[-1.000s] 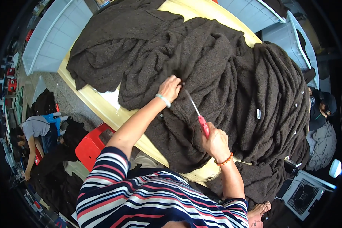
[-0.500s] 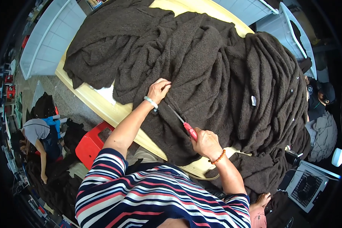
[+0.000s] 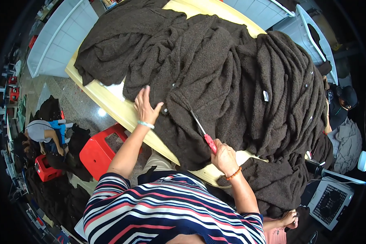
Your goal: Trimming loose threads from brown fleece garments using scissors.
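Observation:
Dark brown, fuzzy knit fabric (image 3: pixel 207 53) lies heaped in folds over a pale yellow table (image 3: pixel 97 95). My left hand (image 3: pixel 147 109) is open, fingers spread, over the near left edge of the fabric. Beside its thumb is a small shiny button-like piece (image 3: pixel 165 110), and a second shiny piece (image 3: pixel 173 85) sits farther off. My right hand (image 3: pixel 224 156) is closed around a red-handled tool (image 3: pixel 209 142) with a thin metal shaft; its exact kind is unclear. The shaft's tip points forward and left, at the fabric.
A red plastic stool (image 3: pixel 94 156) stands left of the table. White bins (image 3: pixel 61 38) are beyond it at far left and at far right (image 3: pixel 307 34). People work at the left (image 3: pixel 40 132) and right (image 3: pixel 341 99). A box fan-like unit (image 3: pixel 328 201) is at lower right.
My left hand has moved left and opened, off the fabric fold it was touching. Two shiny pieces now show there. The red-handled tool has shifted slightly right and nearer, still in my right hand.

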A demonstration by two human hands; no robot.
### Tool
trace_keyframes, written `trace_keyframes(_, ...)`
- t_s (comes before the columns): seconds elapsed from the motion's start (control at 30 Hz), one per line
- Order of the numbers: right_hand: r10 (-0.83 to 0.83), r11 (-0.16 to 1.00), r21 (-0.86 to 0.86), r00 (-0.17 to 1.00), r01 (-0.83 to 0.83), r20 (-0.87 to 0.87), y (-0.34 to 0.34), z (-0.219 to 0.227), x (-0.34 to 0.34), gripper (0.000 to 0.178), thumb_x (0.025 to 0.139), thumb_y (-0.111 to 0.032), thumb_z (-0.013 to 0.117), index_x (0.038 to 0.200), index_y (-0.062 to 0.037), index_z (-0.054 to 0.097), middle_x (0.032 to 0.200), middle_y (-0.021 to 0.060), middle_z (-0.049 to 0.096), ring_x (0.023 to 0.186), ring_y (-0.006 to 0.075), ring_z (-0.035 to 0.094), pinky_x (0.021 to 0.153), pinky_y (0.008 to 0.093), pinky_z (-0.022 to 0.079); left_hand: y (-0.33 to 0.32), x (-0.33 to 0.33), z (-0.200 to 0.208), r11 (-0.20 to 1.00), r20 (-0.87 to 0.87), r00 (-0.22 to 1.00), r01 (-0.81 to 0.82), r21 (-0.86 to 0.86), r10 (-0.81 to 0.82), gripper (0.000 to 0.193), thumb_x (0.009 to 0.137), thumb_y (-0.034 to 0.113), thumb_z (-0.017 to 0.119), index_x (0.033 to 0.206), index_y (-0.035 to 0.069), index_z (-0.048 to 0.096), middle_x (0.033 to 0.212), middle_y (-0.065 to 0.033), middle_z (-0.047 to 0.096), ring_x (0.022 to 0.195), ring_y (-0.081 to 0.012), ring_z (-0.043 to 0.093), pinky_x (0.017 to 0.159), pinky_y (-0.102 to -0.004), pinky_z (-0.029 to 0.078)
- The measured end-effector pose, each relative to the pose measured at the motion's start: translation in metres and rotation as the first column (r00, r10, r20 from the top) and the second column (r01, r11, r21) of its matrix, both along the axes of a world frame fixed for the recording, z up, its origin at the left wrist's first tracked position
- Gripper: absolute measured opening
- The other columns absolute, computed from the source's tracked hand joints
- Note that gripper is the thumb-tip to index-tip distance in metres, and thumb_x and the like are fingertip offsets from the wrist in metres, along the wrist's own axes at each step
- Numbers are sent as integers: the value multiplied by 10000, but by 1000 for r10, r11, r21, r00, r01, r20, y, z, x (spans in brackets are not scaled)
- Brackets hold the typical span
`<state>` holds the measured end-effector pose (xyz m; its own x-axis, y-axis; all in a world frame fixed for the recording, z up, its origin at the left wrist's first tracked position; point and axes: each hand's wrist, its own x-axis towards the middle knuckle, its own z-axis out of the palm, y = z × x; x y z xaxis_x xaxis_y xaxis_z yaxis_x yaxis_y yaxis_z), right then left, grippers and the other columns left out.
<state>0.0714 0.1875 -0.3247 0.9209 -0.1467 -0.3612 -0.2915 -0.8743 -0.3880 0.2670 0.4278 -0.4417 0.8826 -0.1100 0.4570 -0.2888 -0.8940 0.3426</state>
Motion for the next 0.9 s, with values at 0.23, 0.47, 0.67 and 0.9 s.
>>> trace_keyframes(0.23, -164, 987, 17, 985, 163, 57, -21, 7, -29, 151, 832, -127, 621, 960, -64, 574, 771, 228, 639, 773, 424, 640, 711, 509, 497, -17, -41, 13, 751, -277, 889, 105, -652, -365, 290, 816, 126, 737, 1026, -31, 612, 983, -144, 652, 916, -249, 625, 829, -371, 491)
trace_keyframes(0.47, -324, 946, 1, 945, 324, 45, -41, 17, -58, 122, 860, -149, 595, 955, -74, 610, 837, 220, 663, 847, 419, 649, 746, 483, 510, -63, -181, -38, 726, -315, 661, 667, -169, -680, 650, 718, 382, 757, 1249, 76, 539, 1196, -169, 490, 1265, -371, 378, 1045, -622, 240)
trace_keyframes(0.67, -314, 947, -41, 947, 317, 63, -50, 2, -79, 175, 863, -186, 608, 981, -65, 567, 790, 227, 659, 788, 422, 654, 729, 513, 508, -61, -174, -43, 777, -444, 688, 629, -30, -574, 932, 642, 495, 812, 1417, 180, 400, 1474, -249, 219, 1373, -469, 183, 1050, -657, 202)
trace_keyframes(0.9, -301, 945, -45, 912, 325, 278, -48, -20, -80, 149, 882, -185, 612, 958, -60, 584, 835, 231, 640, 797, 447, 634, 745, 527, 490, -41, -85, -39, 867, -322, 805, 456, -202, -498, 380, 684, -21, 615, 1045, 97, 589, 1101, -187, 578, 946, -359, 584, 796, -425, 506)
